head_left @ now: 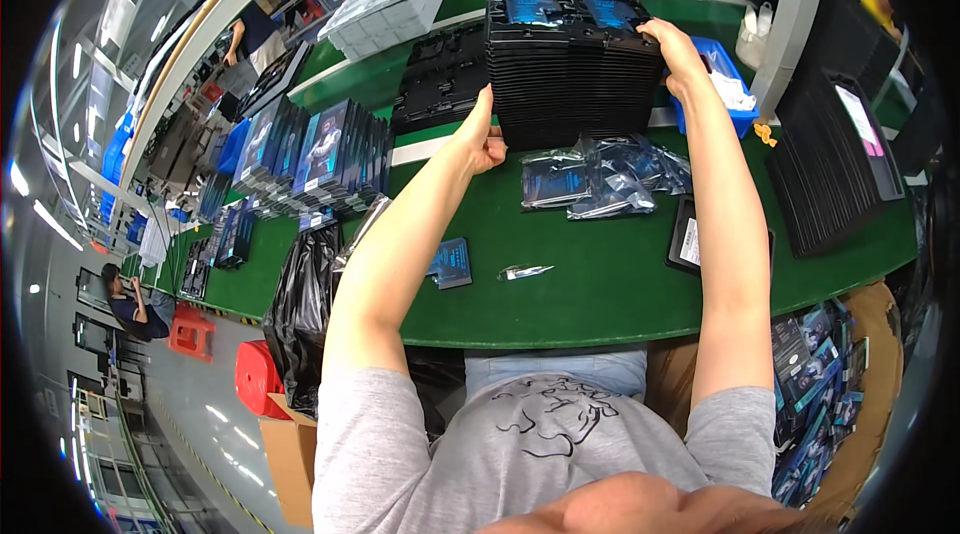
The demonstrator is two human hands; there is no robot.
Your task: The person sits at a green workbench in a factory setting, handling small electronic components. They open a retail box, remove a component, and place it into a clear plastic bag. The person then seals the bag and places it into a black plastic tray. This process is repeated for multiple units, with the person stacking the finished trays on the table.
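A tall stack of black plastic trays [575,84] stands on the far side of the green bench, with blue-labelled flat items in its top tray. My left hand [483,139] presses on the stack's lower left side, thumb up along it and fingers partly hidden. At the upper right edge, my right hand [672,46] grips the stack, its thumb near the top tray. Just in front lie several clear plastic bags [610,179] with dark blue-printed contents. Closer to me are a small blue-printed card [452,264] and a small clear packet [525,272].
Boxes in dark blue print [325,154] are piled at left, beside a black plastic bag [305,284]. Behind the stack lie more black trays [440,74]. A blue bin [745,119] and leaning black trays [825,174] stand right. A carton [880,344] of printed packages sits below.
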